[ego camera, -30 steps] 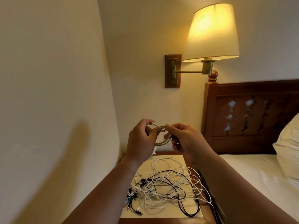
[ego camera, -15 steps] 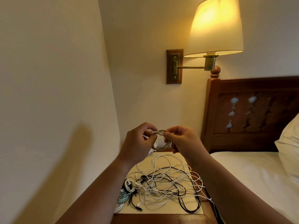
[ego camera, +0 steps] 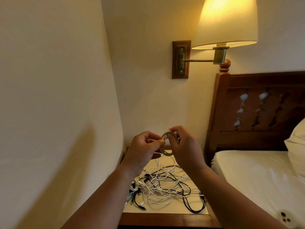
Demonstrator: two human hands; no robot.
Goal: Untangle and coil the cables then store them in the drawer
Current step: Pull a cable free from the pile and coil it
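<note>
Both my hands hold a small coil of pale cable [ego camera: 167,152] in the air above the bedside table [ego camera: 165,219]. My left hand [ego camera: 143,149] pinches the coil's left side between thumb and fingers. My right hand [ego camera: 184,146] grips its right side, fingers curled over the top. Below them a tangled heap of white and black cables [ego camera: 166,187] lies on the table's light top. A teal cable [ego camera: 130,195] shows at the heap's left edge. The drawer is out of sight.
A wall [ego camera: 57,96] stands close on the left. A lit wall lamp [ego camera: 226,23] on a brass arm hangs above. The wooden headboard [ego camera: 264,109], the white bed [ego camera: 264,176] and a pillow [ego camera: 297,142] fill the right side.
The coil has turned more upright and round between my hands. My right hand's fingers have moved up over its top. The camera has tilted down and come closer to the table.
</note>
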